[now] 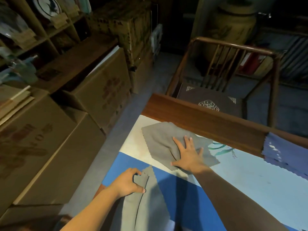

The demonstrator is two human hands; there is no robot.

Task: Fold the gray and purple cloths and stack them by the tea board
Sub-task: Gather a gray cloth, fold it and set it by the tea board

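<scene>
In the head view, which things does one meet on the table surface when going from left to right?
Left hand gripping one gray cloth → right hand pressing flat on the other gray cloth → purple cloth draped over the wooden board at the right edge.

— Where is everything placed?
— A flat gray cloth (168,140) is spread on the blue-and-white table mat (250,180), just before the long wooden board (208,124). A second gray cloth (148,197) is nearer, to the left.
— And the purple cloth (286,155)?
— Draped over the board's right end. A wooden chair (233,77) is set behind; cardboard boxes (66,122) are stacked left.
</scene>
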